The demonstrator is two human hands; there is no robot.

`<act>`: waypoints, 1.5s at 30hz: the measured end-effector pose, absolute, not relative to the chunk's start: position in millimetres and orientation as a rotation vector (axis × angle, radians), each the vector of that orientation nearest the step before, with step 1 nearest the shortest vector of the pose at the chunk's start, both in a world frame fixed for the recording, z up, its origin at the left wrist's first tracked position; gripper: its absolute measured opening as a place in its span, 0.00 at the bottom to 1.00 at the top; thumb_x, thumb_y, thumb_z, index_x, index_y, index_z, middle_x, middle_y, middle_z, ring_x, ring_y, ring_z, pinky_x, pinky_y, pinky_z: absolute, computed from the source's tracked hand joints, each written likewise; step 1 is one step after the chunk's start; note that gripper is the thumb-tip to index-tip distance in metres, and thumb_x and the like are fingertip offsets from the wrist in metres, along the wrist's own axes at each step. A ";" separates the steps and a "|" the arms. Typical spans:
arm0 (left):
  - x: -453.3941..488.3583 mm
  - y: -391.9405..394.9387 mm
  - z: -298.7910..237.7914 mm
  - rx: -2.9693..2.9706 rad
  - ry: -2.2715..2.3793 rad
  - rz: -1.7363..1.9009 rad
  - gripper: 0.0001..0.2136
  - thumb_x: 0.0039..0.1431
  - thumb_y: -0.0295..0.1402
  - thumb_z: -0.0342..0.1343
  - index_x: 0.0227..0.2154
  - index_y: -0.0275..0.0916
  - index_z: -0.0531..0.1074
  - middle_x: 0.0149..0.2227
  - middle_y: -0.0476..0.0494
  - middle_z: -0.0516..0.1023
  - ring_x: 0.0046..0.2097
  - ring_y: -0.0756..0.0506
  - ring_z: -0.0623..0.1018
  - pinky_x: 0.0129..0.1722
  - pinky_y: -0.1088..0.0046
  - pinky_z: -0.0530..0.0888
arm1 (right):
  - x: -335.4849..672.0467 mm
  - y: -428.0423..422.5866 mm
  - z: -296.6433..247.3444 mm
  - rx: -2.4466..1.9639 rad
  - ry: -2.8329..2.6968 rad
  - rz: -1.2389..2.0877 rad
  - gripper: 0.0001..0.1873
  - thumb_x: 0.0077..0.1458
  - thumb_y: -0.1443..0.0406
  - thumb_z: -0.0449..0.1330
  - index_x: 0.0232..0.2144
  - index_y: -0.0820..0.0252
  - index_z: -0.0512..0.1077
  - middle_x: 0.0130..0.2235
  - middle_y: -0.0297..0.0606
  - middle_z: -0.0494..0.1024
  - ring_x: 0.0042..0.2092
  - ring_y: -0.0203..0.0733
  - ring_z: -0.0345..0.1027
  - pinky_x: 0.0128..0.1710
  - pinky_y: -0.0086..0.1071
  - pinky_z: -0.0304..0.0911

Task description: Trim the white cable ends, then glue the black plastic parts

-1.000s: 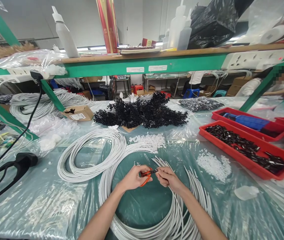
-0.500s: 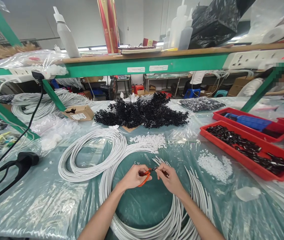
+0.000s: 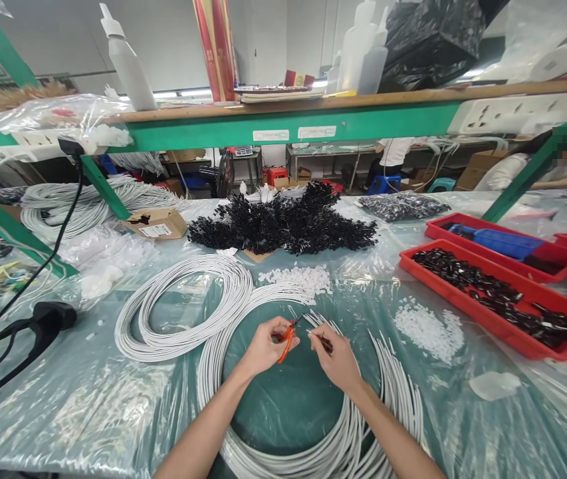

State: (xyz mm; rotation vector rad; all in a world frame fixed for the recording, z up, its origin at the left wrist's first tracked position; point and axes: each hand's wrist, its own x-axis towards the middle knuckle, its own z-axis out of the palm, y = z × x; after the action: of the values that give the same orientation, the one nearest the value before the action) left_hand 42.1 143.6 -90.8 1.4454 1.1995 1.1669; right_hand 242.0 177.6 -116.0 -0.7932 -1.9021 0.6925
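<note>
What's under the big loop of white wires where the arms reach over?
Through the middle of the wire loop you can see a green tabletop with a clear plastic sheet over it. Directly beneath the wires, I can't tell: they cover it.

Cutters (image 3: 288,340) — orange handles, dark tips — tilt from near left to far right, held mid-scene. Just right of them, a small dark piece (image 3: 326,344) shows, mostly hidden, its shape unclear.
</note>
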 end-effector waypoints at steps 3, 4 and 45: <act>47.4 142.2 -88.7 1.427 1.197 1.283 0.16 0.55 0.40 0.70 0.38 0.35 0.73 0.36 0.43 0.81 0.35 0.49 0.76 0.39 0.75 0.72 | 240.6 173.6 -114.5 -0.756 -1.972 0.671 0.14 0.71 0.63 0.53 0.30 0.56 0.67 0.26 0.32 0.73 0.25 0.37 0.64 0.26 0.30 0.55; 48.7 141.8 -88.4 1.423 1.190 1.301 0.17 0.54 0.40 0.71 0.38 0.35 0.73 0.36 0.43 0.81 0.35 0.49 0.76 0.39 0.74 0.72 | 240.3 172.4 -114.7 -0.749 -1.987 0.659 0.14 0.71 0.63 0.53 0.29 0.56 0.67 0.27 0.33 0.73 0.26 0.38 0.65 0.27 0.30 0.55; 12.7 170.2 -119.2 1.416 1.506 1.264 0.08 0.51 0.32 0.61 0.34 0.36 0.74 0.26 0.48 0.77 0.28 0.48 0.73 0.29 0.75 0.65 | 255.1 198.6 -112.5 -1.037 -1.743 0.830 0.25 0.66 0.45 0.56 0.32 0.59 0.77 0.31 0.40 0.77 0.27 0.39 0.60 0.28 0.33 0.55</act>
State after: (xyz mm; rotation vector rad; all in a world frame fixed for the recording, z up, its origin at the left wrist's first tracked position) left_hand 12.7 170.2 -119.2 1.4161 1.5061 1.2638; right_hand 255.1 198.6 -112.5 -1.0375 -1.7434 0.8302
